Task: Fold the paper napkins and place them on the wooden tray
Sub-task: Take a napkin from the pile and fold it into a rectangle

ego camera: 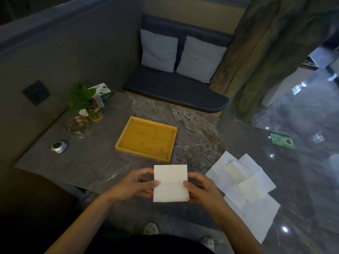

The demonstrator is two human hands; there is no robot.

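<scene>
I hold one white paper napkin [171, 182], folded to a near-square with a faint crease across its middle, above the near edge of the dark grey marbled stone counter [95, 158]. My left hand [136, 184] pinches its left edge, thumb on top and fingers curled behind; my right hand [200, 188] pinches the right edge the same way, both closed lightly on the paper and on nothing else. The shallow rectangular yellow wooden tray [128, 132] lies just beyond the napkin, apart from it, with nothing on it that I can see. A loose spread of unfolded white paper napkins [244, 182] lies to my right, overlapping one another at odd angles. Step in hand, as I judge it: finish this fold, then set the napkin on the tray. To do it well I should match the corners before pressing, since the lower right corner shows a layer slightly out of line, then run a finger along the crease on the counter and keep the grip light so thin paper does not tear. Unclear: how many layers the held napkin has, and how many sheets are in the spread. My fingers behind the napkin are hidden. The room is dim; the tray's floor detail is hard to read.
</scene>
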